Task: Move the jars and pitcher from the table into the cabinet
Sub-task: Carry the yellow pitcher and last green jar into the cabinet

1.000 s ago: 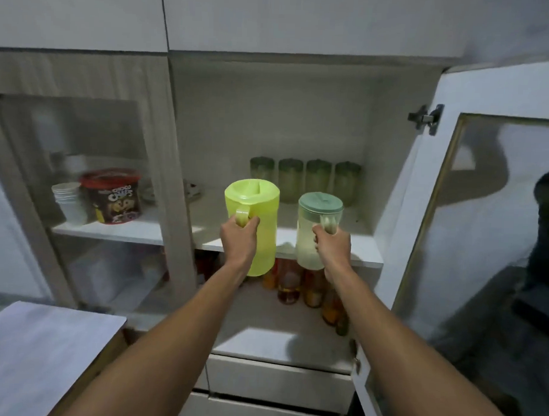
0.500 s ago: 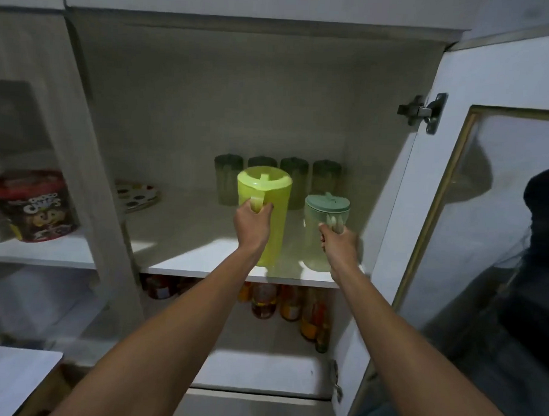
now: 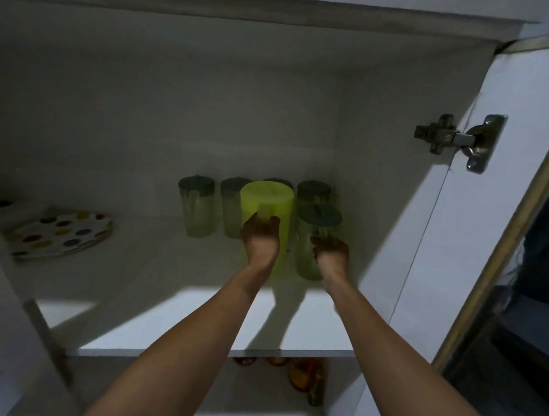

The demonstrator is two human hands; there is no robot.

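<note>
Both arms reach deep into the open cabinet, over its white shelf [image 3: 176, 322]. My left hand [image 3: 261, 240] grips the handle of a yellow-green pitcher [image 3: 267, 201] that stands upright on the shelf. My right hand [image 3: 331, 251] holds the handle of a clear jar with a green lid [image 3: 318, 215], just right of the pitcher. Behind them, against the back wall, stands a row of several matching green-lidded jars [image 3: 196, 209]; the pitcher partly hides one of them.
A stack of polka-dot plates [image 3: 59, 231] lies at the shelf's left. The cabinet door [image 3: 453, 232] stands open to the right, on a metal hinge [image 3: 456, 139]. Amber bottles [image 3: 304, 377] sit on the lower shelf below the arms.
Both hands have pushed the pitcher and the jar further back on the shelf, close to the row of jars. The view has moved closer and tilted up.
</note>
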